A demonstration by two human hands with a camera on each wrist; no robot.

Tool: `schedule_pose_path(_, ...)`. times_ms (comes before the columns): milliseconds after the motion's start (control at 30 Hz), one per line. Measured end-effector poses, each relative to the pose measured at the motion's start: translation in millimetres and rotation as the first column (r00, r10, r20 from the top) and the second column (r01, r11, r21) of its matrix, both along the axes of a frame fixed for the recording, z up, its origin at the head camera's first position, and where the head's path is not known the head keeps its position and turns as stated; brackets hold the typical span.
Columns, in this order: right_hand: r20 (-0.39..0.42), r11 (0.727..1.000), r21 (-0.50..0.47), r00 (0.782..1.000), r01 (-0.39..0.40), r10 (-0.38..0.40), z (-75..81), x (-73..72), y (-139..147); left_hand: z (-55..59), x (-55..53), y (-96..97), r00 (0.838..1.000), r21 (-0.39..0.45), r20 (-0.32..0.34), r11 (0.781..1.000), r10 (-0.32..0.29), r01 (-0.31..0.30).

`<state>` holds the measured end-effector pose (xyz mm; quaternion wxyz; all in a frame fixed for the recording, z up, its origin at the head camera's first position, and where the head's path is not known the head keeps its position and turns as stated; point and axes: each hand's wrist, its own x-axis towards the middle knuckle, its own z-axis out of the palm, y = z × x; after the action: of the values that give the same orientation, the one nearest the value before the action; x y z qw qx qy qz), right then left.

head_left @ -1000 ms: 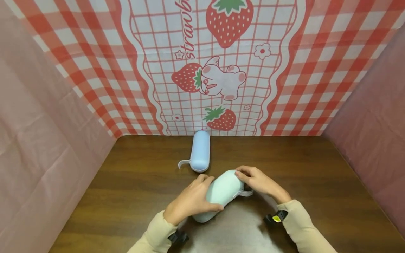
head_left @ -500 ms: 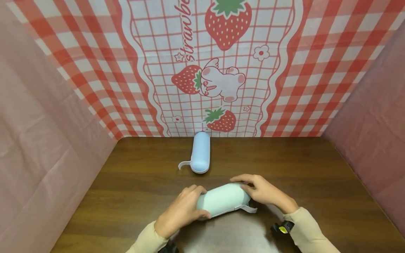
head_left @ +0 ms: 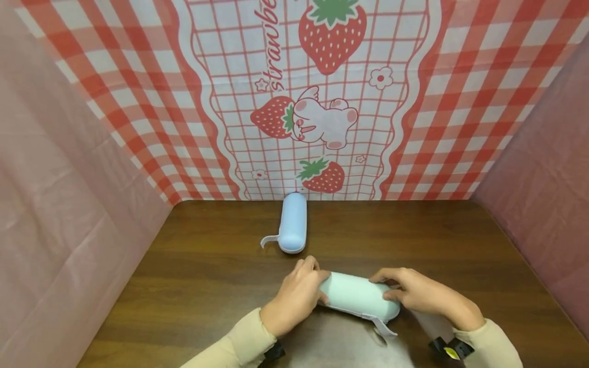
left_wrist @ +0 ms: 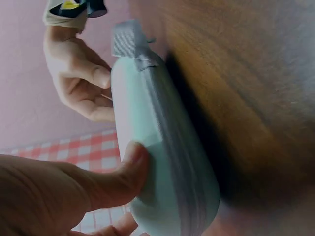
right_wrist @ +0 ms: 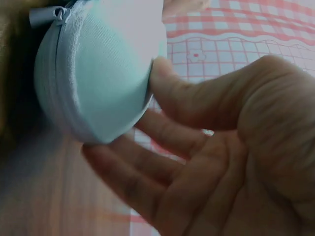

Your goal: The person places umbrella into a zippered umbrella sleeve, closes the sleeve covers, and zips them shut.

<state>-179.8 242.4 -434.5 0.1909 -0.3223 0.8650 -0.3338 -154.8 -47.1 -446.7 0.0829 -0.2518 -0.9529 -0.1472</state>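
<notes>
A mint-green zippered hard case (head_left: 353,294), shaped like a glasses case, lies crosswise between both hands near the front of the table. My left hand (head_left: 296,294) grips its left end, the thumb on the near side and the fingers at the far side. At the other end my right hand (head_left: 425,296) holds the case, its thumb on the upper shell; in the right wrist view its fingers (right_wrist: 133,182) reach round the rounded end. A grey zipper runs along the side toward me, and its strap (head_left: 384,327) hangs off near the right end. The zipper looks closed.
Farther back, a light-blue case (head_left: 293,222) lies lengthwise against the strawberry-print cloth (head_left: 322,122), its pale strap pointing left. Pink cloth walls (head_left: 60,230) flank the brown wooden table (head_left: 207,266) on both sides.
The mint-green case has turned clockwise, from a diagonal to nearly crosswise, and shifted right and toward me. Both hands have moved along with it. The light-blue case stays put.
</notes>
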Motion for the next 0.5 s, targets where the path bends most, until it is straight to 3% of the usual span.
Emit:
schedule_pose_path(167, -0.084, 0.992, 0.028, 0.99, 0.12, -0.117, 1.8, 14.0, 0.2, -1.0, -17.2, 21.7, 0.989, -0.06, -0.15, 0.998, -0.019, 0.01)
schedule_pose_path(267, -0.135, 0.974, 0.059, 0.969, 0.217, -0.207, 4.6, 19.4, -14.4, -0.9, -33.2, 27.4, 0.982, -0.074, -0.183, 0.997, -0.037, 0.024)
schedule_pose_path(367, -0.132, 0.939, 0.091, 0.939, 0.33, -0.317, 6.7, 21.8, -30.5, -0.3, -50.2, 30.3, 0.988, -0.053, -0.135, 0.996, -0.081, 0.074)
schedule_pose_path(500, -0.08, 0.884, 0.087, 0.887, 0.46, -0.454, 5.9, 22.3, -49.4, 5.6, -70.9, 33.9, 0.991, 0.004, 0.047, 0.992, -0.125, 0.125)
